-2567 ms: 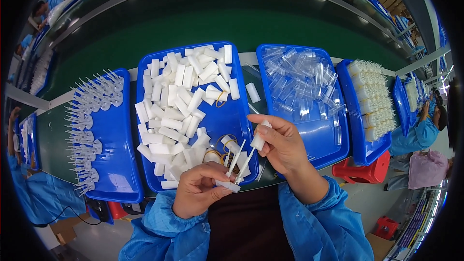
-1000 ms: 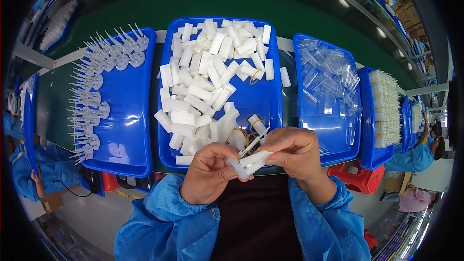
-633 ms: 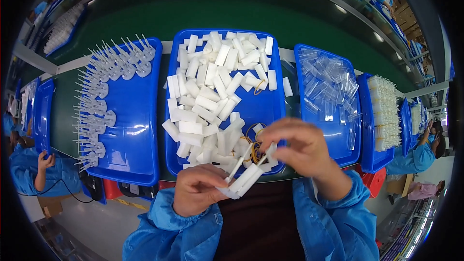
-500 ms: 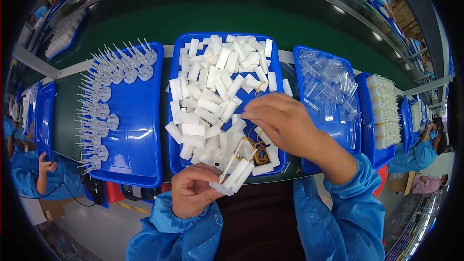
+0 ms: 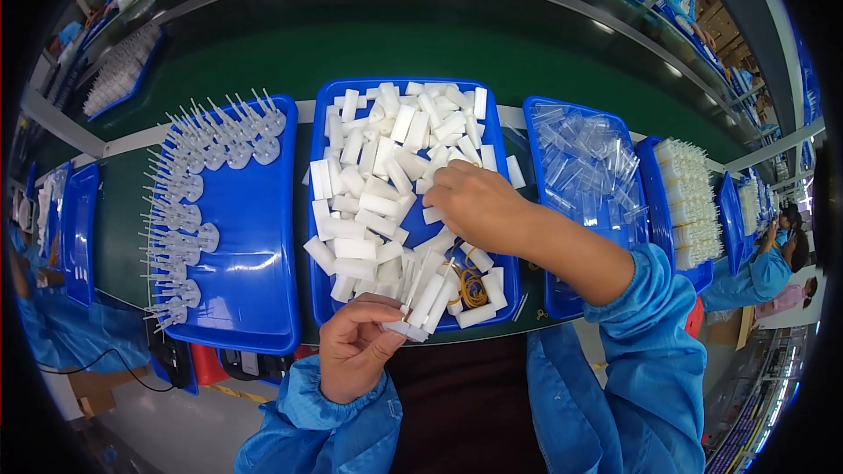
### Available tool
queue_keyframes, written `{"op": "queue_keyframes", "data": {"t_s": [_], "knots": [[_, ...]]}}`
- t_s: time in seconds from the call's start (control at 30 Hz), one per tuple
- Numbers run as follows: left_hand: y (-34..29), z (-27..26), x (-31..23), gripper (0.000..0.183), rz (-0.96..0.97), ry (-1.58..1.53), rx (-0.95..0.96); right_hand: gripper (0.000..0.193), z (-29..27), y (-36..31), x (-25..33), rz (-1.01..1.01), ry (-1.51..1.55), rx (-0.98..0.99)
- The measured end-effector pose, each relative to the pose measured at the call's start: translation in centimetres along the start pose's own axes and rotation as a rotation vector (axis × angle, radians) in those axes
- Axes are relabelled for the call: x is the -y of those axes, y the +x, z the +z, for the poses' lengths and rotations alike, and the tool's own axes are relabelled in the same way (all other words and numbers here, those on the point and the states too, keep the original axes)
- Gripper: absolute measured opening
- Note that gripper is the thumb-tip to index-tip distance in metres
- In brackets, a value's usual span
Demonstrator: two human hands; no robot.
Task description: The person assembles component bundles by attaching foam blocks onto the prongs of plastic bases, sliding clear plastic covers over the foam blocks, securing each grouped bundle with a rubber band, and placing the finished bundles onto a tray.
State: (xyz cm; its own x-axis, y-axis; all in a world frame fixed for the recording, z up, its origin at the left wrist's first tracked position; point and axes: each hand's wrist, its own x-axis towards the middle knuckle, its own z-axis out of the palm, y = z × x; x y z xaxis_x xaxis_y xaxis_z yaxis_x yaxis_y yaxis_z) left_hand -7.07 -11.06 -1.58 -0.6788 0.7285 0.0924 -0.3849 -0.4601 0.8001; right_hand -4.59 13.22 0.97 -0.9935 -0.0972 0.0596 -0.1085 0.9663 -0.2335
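Note:
Near the front rim of the middle blue tray [image 5: 318, 294], my left hand [image 5: 356, 353] is closed on a white plastic base [image 5: 406, 330]. Thin pins and white foam-like blocks [image 5: 430, 298] stand up from that base, tilted away from me. My right hand [image 5: 474, 204] is over the tray's middle, palm down with curled fingers, among a heap of loose white blocks [image 5: 385, 158]. Its fingertips are hidden, so whether a block is between them cannot be made out. Yellowish rubber bands [image 5: 474, 290] lie in the tray's front right part.
On the left a blue tray [image 5: 250, 298] carries rows of white round-based parts with pins [image 5: 180, 211]. Right of the middle stands a tray of clear plastic pieces [image 5: 587, 162], then one stacked with white parts [image 5: 689, 202]. A green belt [image 5: 395, 39] runs behind. Other people work at both sides.
My right hand has moved left and down into the heap of blocks, its fingers now curled among them. The left hand still holds the base, with slight movement.

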Motion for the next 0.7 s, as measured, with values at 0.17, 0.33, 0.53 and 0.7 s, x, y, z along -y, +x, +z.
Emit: {"op": "queue_keyframes", "data": {"t_s": [0.17, 0.33, 0.53, 0.7], "knots": [[0.3, 0.2, 0.1, 0.022, 0.002, 0.132, 0.163, 0.024, -2.2, -3.3, 1.3, 0.005, 0.203, -0.287], [0.9, 1.0, 0.2, 0.022, -0.074, 0.107, 0.244, 0.026, -3.1, -5.7, 2.1, 0.022, 0.239, -0.317], [1.2, 1.5, 0.4, 0.022, -0.108, 0.138, 0.293, 0.025, -3.4, -7.0, 2.3, 0.070, 0.299, -0.340], [1.3, 1.9, 0.4, 0.022, -0.138, 0.152, 0.288, 0.026, -3.2, -7.6, 1.9, 0.083, 0.340, -0.365]]}}
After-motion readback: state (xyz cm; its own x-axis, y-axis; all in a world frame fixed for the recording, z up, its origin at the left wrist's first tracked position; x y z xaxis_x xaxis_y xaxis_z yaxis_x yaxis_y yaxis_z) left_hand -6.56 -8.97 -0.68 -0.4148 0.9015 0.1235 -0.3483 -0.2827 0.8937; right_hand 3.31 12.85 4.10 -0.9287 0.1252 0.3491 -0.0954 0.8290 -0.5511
